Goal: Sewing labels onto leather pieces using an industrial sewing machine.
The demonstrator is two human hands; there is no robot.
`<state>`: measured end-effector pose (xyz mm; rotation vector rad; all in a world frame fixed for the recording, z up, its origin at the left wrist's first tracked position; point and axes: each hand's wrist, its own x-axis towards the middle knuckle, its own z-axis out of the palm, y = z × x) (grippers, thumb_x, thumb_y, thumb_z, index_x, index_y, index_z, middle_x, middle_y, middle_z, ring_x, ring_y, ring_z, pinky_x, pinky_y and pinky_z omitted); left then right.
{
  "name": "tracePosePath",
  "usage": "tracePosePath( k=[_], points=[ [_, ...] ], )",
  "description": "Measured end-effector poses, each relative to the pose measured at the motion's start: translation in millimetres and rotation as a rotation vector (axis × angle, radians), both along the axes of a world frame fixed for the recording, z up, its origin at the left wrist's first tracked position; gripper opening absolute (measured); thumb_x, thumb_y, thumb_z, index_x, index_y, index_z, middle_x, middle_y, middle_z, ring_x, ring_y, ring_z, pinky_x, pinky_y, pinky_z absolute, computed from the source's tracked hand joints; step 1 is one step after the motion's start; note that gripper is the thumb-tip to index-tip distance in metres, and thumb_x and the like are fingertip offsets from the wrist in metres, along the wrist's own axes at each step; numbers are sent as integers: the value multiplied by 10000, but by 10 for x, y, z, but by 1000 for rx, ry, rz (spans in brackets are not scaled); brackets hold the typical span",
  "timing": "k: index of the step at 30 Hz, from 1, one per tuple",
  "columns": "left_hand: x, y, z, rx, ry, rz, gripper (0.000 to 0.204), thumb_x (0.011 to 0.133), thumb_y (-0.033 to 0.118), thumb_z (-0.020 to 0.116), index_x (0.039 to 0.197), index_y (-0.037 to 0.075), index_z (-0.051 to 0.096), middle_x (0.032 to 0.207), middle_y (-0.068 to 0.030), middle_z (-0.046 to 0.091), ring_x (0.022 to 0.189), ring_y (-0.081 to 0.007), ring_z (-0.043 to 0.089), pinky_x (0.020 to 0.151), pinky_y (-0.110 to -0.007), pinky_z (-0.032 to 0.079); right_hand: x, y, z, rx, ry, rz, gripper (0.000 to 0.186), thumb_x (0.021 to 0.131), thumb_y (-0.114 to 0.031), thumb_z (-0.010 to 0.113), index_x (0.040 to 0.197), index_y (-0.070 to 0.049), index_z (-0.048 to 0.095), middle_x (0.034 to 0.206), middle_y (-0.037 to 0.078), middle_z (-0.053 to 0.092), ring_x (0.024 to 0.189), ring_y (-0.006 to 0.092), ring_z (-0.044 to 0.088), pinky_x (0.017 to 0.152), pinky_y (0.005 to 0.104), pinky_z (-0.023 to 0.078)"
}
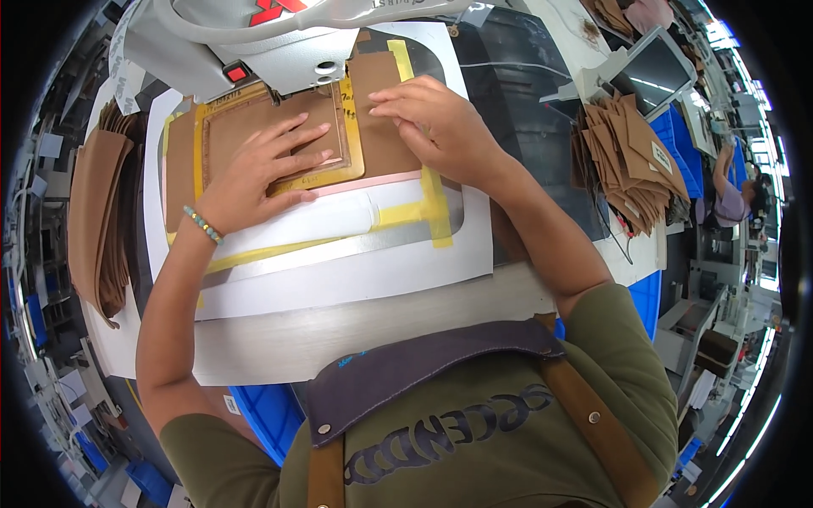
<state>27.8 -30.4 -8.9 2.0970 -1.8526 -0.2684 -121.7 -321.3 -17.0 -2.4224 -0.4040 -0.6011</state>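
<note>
My left hand point(275, 161) lies with its fingers spread over a yellow rectangular frame point(351, 169) and the brown panel point(241, 127) inside it. A beaded bracelet circles that wrist. To the right, my right hand point(436, 123) has its fingers stretched out over a brown piece point(375, 72) that reaches under the frame's right side. Nothing shows in its fingers; whether the fingertips touch the piece I cannot tell. The white head of a sewing machine point(292, 63) stands over the frame's far edge. Beneath lies a white sheet point(339, 284) with yellow tape point(438, 212) strips.
A stack of brown pieces point(100, 220) stands at the left. Another pile of brown pieces point(631, 161) lies at the right, near a tilted screen point(652, 72). A blue bin point(269, 415) shows below the table's near edge point(373, 313). Far right, another person point(735, 199) is at work.
</note>
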Motion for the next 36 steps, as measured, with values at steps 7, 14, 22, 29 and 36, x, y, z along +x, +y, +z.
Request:
tracePosePath(
  k=[7, 14, 22, 29, 36],
  points=[
    [157, -97, -33, -42, -53, 12, 483, 961, 367, 780, 1404, 180, 737, 1649, -51, 540, 1555, -351, 425, 1250, -491, 385, 52, -80, -71, 4, -29, -44, 241, 934, -45, 614, 1097, -37, 792, 1234, 85, 777, 1154, 288, 675, 996, 393, 575],
    [279, -202, -23, -29, 9, 64, 525, 941, 324, 793, 1434, 161, 718, 1620, -102, 566, 1502, -390, 490, 1209, -487, 423, 67, -126, -122, 29, 4, -53, 241, 947, -57, 608, 1101, -29, 792, 1237, 92, 777, 1154, 293, 675, 999, 394, 572],
    [491, -247, -153, -10, -20, 197, 459, 991, 408, 748, 1404, 209, 752, 1473, -188, 639, 1243, -400, 601, 1119, -490, 483, 65, -136, -115, 48, 34, -45, 276, 939, -2, 604, 1138, -35, 793, 1276, 102, 768, 1195, 289, 672, 1034, 400, 556],
    [589, -298, -258, -74, 46, 247, 405, 1022, 335, 710, 1377, 146, 762, 1387, -226, 659, 1285, -402, 599, 1116, -466, 478, 99, -144, -172, 34, -46, -44, 224, 946, -58, 616, 1067, -48, 804, 1201, 93, 783, 1168, 290, 679, 1016, 405, 572],
    [574, 97, -208, -157, 140, 498, 301, 1069, 157, 625, 1313, 34, 751, 1360, -183, 700, 1178, -358, 676, 1064, -360, 505, 66, -106, -165, 24, -45, -43, 219, 947, -60, 623, 1070, -58, 804, 1194, 87, 782, 1196, 279, 670, 1028, 402, 568]
  ],
)
